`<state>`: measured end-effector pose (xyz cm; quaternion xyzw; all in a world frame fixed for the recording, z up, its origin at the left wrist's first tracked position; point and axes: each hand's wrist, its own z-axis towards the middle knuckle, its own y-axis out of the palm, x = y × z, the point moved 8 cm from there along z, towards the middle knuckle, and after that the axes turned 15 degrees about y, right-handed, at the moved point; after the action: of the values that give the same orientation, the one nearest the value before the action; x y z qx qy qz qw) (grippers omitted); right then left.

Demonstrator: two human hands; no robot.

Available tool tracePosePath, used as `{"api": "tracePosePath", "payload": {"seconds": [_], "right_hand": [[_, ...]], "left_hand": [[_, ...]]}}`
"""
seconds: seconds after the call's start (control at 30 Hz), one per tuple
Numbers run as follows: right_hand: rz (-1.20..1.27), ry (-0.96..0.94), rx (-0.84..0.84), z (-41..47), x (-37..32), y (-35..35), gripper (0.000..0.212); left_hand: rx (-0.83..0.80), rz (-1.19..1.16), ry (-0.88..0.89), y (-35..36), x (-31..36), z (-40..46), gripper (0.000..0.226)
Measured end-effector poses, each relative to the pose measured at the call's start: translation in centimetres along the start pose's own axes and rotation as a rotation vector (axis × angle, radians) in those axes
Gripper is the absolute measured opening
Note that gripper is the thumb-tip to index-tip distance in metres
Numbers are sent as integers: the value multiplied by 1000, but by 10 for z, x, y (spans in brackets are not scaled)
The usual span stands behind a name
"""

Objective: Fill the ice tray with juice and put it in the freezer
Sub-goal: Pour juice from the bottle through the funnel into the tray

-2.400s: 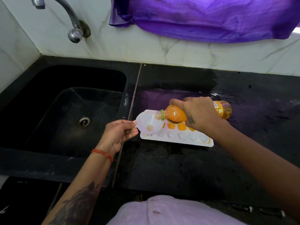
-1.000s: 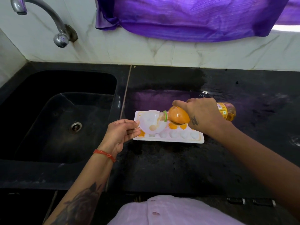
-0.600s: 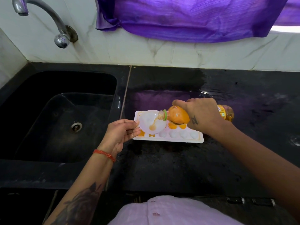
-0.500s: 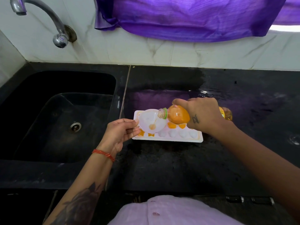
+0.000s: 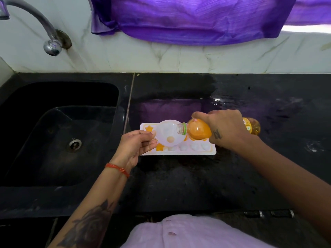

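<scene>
In the head view, the left hand point(image 5: 136, 145) pinches the near-left rim of a small translucent white plastic funnel point(image 5: 169, 133), thumb on top and fingertips curled under the edge. The funnel sits tilted over the left end of a white rectangular plastic ice tray point(image 5: 179, 152), just beyond those fingertips, and a pale orange spot shows at its throat.

The right hand point(image 5: 223, 129) wraps its fingers around the middle of a clear plastic juice bottle point(image 5: 198, 131) holding orange juice; the thumb lies along the far side and the knuckles face up. The bottle lies nearly level. Its uncapped neck, with a green ring, pokes out to the left of the right-hand fingers and reaches over the funnel's right rim. Its base, with a yellow label, juts out to the right of the hand.

The tray rests flat on a wet black stone countertop point(image 5: 179, 185), under both sets of fingers. Star-shaped cells beside the left fingertips and below the bottle's shoulder hold orange juice; the near-row cells toward the right look white.

Left of the left hand lies a black sink point(image 5: 59, 140), with a curved metal tap point(image 5: 50, 42) above it. A purple cloth point(image 5: 188, 18) hangs on the marble wall beyond the hands.
</scene>
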<state>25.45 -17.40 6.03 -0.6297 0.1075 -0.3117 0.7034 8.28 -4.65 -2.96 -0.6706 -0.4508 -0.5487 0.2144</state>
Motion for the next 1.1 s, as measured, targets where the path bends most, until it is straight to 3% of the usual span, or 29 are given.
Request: {"api": "tracePosePath", "payload": {"seconds": [0.63, 1.1], "right_hand": [[17, -12, -9, 0, 4, 4, 57], [45, 94, -6, -10, 29, 5, 60]], "left_hand": [[-9, 20, -16, 5, -2, 2, 5], [-70, -4, -15, 27, -5, 2, 10]]}}
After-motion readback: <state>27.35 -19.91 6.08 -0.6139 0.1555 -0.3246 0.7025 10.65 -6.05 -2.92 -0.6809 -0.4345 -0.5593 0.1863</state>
